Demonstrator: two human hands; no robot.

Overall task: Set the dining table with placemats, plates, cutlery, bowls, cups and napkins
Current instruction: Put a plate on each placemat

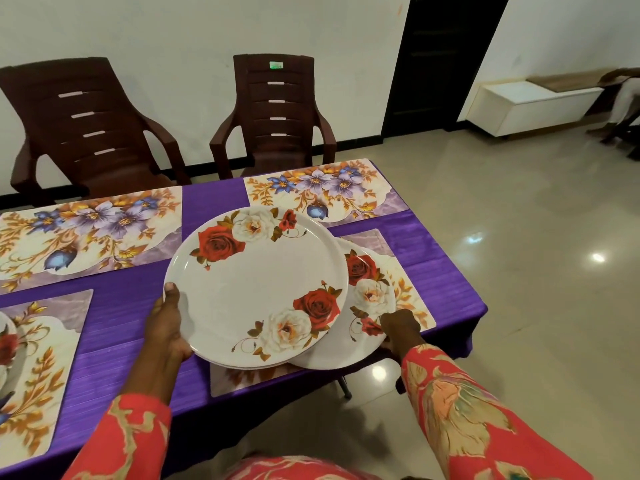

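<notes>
Purple cloth (433,237) covers the table; on it we count four flowered placemats: far left (86,230), far right (318,188), near left (38,368), and near right (408,292), the last mostly hidden under plates.

We see the left hand (166,327) gripping a stack of white plates (252,285) at its left rim, thumb on top of the rim, fingers curled beneath. The stack is held above the table, over the gap between the near mats. The top plate carries red and white roses at its upper left and lower right. We note at least one more rim below it; the exact count we cannot tell.

The right hand (398,327) holds a single plate (363,306) of the same rose pattern at its near right edge, fingers curled over the rim. This plate lies low over the near right placemat, partly under the stack; whether it rests fully on the mat we cannot tell.

Another plate (5,344) shows only as a sliver at the left edge, on the near left placemat.

Both sleeves are red with a pale floral print. Two brown plastic chairs (273,116) stand beyond the table against a white wall. A dark doorway is at the right, with a glossy tiled floor (519,306) beside the table.
</notes>
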